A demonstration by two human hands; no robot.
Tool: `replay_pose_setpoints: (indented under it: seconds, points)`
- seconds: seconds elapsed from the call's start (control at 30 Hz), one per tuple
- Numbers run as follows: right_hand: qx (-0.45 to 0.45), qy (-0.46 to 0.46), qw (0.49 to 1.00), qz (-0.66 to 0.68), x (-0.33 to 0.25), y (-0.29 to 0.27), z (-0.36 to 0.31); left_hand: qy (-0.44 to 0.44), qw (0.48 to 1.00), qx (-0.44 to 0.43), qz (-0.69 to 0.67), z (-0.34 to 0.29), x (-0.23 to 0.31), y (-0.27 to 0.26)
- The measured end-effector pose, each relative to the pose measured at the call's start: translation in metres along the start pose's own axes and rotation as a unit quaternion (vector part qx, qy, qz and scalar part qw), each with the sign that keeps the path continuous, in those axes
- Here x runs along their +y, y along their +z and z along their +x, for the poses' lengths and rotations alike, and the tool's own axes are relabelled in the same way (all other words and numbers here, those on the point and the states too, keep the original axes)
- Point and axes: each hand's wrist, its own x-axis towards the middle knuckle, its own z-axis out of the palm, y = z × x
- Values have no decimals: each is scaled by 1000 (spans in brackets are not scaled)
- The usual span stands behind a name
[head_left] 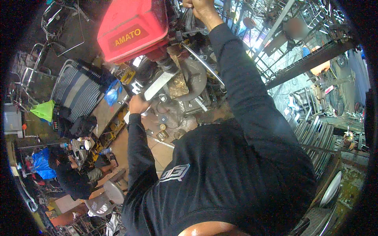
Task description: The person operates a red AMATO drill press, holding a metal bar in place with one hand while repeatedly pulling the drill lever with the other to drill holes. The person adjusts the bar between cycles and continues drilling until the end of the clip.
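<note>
My left hand [138,104] is closed round the near end of a flat pale metal bar [158,85]. The bar's far end lies under the chuck [168,65] of a red-headed drill press [132,33], beside a worn wooden block [179,84]. Whether the bit touches the bar cannot be made out. Up at the top edge of the view, right of the red head, my right hand [202,10] has its fingers curled. What it grips there is cut off or hidden. My right arm is stretched far forward.
A curved grey metal part [197,78] stands by the block. Small metal pieces [162,135] lie on the tiled floor. At left are a striped folding chair [76,90] and another person [73,177] seated low. Metal bars [315,141] are stacked at right.
</note>
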Motion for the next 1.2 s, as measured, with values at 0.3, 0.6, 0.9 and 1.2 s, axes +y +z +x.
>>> replay_pose_setpoints:
  seconds: [0.3,0.6,0.9,1.2]
  points:
    - [-7,-34,999,-18,-5,2,-6,29,998,19,53,6,-16,19]
    - [-9,-21,1000,5,-7,6,-7,-12,997,-27,74,7,-11,36]
    - [-33,-20,999,17,-3,1,-2,-10,999,-7,53,1,-12,36]
    - [-32,-21,999,-6,-4,0,-4,5,1000,9,-10,5,-14,26]
